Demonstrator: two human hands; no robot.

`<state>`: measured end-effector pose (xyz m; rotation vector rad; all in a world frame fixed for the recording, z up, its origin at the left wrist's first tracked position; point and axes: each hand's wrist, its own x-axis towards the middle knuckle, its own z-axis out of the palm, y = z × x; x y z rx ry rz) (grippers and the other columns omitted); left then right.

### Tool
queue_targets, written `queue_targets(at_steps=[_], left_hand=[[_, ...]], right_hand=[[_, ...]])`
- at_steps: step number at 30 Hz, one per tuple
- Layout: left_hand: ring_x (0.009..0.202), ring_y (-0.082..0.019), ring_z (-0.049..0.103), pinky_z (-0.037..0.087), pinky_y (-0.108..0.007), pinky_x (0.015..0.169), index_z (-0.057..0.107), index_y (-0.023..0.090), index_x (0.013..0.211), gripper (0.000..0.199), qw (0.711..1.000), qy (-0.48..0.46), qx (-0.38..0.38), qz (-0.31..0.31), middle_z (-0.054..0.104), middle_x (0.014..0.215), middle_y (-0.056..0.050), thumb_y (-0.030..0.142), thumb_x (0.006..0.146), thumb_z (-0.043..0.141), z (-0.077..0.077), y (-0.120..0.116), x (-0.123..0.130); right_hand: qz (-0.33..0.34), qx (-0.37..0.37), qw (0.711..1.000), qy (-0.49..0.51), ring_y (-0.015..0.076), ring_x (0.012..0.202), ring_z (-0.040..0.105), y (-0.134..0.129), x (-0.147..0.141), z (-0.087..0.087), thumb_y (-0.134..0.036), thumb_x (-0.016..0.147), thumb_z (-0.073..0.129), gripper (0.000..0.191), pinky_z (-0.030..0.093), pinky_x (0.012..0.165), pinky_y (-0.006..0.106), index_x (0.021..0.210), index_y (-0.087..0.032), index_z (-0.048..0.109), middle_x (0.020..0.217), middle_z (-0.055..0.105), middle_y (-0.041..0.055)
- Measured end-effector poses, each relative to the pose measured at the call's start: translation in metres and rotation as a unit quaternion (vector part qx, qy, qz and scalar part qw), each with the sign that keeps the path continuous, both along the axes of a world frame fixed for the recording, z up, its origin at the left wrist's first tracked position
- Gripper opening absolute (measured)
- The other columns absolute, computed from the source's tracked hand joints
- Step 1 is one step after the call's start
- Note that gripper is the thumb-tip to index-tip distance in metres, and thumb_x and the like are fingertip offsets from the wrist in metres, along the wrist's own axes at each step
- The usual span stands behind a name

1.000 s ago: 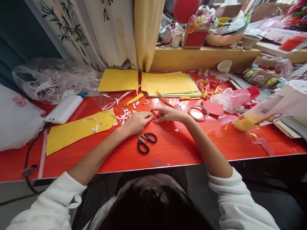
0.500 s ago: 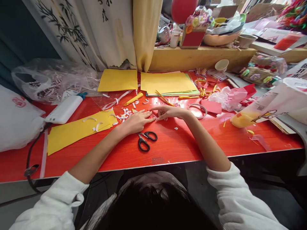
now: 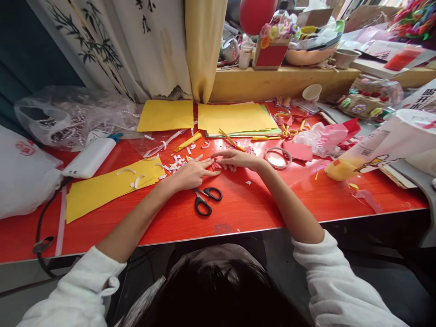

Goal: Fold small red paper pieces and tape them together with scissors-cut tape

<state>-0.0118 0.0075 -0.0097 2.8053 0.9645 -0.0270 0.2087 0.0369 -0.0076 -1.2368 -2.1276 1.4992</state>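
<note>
Just beyond the scissors [image 3: 206,193] lay a small red paper [image 3: 215,166], partly covered; the left hand [image 3: 191,175] rested flat, thumb and fingers spread around it, the right hand [image 3: 241,160] half-curled over it, grip unclear. A careless sideways press could have creased it.

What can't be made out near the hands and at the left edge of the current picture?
- Small pinkish-red paper-like piece, head view: full outline hidden by the left hand and right hand.
- Black-handled metal scissors, head view: blade tips hidden by the left hand.
- White plastic bag with red print, head view: left side cut off by the picture's edge.
</note>
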Motion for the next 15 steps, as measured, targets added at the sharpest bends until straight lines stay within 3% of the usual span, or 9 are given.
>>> queue_targets(at_steps=[5,7,8,10,12,13,15], left_hand=[[0.137,-0.024,0.033,0.03,-0.049,0.11,0.059,0.036,0.12,0.067,0.997,-0.066,-0.022,0.019,0.028,0.151,0.004,-0.003,0.072,0.033,-0.002,0.002,-0.002],[0.134,-0.022,0.039,0.036,-0.043,0.109,0.064,0.031,0.115,0.068,0.989,-0.14,-0.048,0.027,0.032,0.15,0.004,-0.006,0.068,0.032,-0.004,0.004,-0.003],[0.131,-0.02,0.043,0.037,-0.04,0.109,0.067,0.028,0.112,0.068,0.981,-0.184,-0.059,0.032,0.036,0.148,0.003,-0.006,0.066,0.031,-0.004,0.005,-0.004],[0.126,-0.018,0.049,0.038,-0.038,0.109,0.07,0.024,0.105,0.065,0.959,-0.27,-0.069,0.053,0.046,0.141,0.002,-0.006,0.064,0.03,-0.005,0.007,-0.006],[0.121,-0.017,0.053,0.04,-0.038,0.107,0.072,0.023,0.099,0.061,0.933,-0.345,-0.056,0.087,0.058,0.129,0.002,-0.005,0.064,0.03,-0.005,0.01,-0.008],[0.117,-0.016,0.056,0.041,-0.038,0.106,0.072,0.023,0.096,0.059,0.919,-0.376,-0.045,0.106,0.063,0.122,0.002,-0.004,0.065,0.03,-0.005,0.01,-0.009],[0.107,-0.016,0.06,0.045,-0.036,0.1,0.072,0.022,0.09,0.054,0.894,-0.421,-0.013,0.153,0.069,0.108,0.0,-0.003,0.067,0.03,-0.006,0.012,-0.011]], right_hand=[[-0.069,0.022,0.997,0.008,0.0109,0.057,0.051,-0.003,0.007,0.016,-0.035,0.089,0.05,0.044,0.044,0.055,0.025,0.129,-0.015,0.053,0.071,0.06,0.0034],[-0.161,0.129,0.978,-0.017,0.0106,0.056,0.049,-0.002,0.025,0.027,-0.033,0.09,0.047,0.039,0.04,0.056,0.024,0.122,-0.014,0.058,0.07,0.059,0.0036],[-0.239,0.21,0.947,-0.052,0.0121,0.062,0.052,-0.002,0.038,0.032,-0.032,0.092,0.044,0.036,0.041,0.059,0.025,0.117,-0.013,0.061,0.074,0.061,0.0056],[-0.365,0.351,0.84,-0.196,0.0175,0.079,0.058,-0.003,0.068,0.041,-0.028,0.091,0.042,0.033,0.04,0.07,0.029,0.113,-0.016,0.064,0.087,0.065,0.0098],[-0.45,0.36,0.742,-0.342,0.0245,0.092,0.058,-0.006,0.1,0.045,-0.031,0.092,0.039,0.036,0.038,0.074,0.035,0.115,-0.019,0.063,0.098,0.066,0.0147],[-0.468,0.324,0.724,-0.389,0.026,0.095,0.057,-0.008,0.116,0.045,-0.033,0.092,0.039,0.037,0.037,0.074,0.036,0.118,-0.02,0.062,0.103,0.066,0.0166],[-0.483,0.282,0.72,-0.412,0.0296,0.093,0.057,-0.011,0.141,0.04,-0.029,0.09,0.041,0.037,0.036,0.07,0.039,0.112,-0.01,0.064,0.103,0.064,0.0267]])
